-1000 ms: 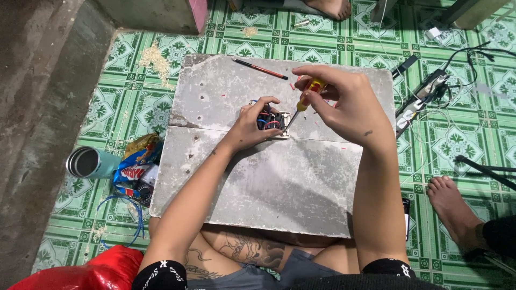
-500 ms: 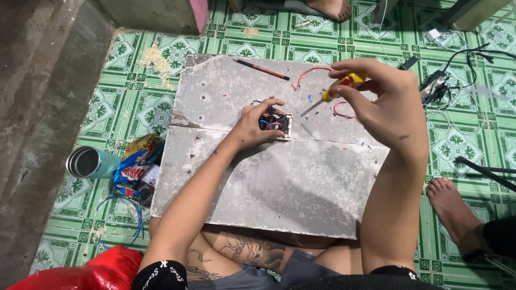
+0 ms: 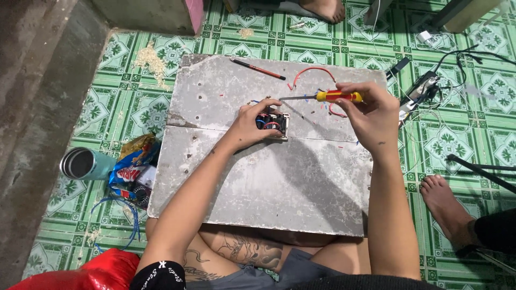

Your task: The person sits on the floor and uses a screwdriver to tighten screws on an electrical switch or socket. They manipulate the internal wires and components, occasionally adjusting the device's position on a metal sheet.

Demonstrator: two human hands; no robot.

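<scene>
Switch box (image 3: pixel 272 123) on board (image 3: pixel 258 182), cup (image 3: pixel 83 164) left.

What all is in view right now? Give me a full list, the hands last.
Board: one, grey, on the person's lap over the tiled floor.
Switch module: one, white frame with red and blue wires, mid-board.
Screwdriver: one, yellow and red handle, above the board.
Pencil: one, red and black, top of board.
Red wire: one curved piece, top of board.
Cup: one, metal, floor at left.
Snack wrappers: a few, blue and yellow, beside the cup.
Power strip: one, floor at right.
Other people's feet: two, right and top.
Left hand: holding the switch module.
Right hand: gripping the screwdriver.
</scene>
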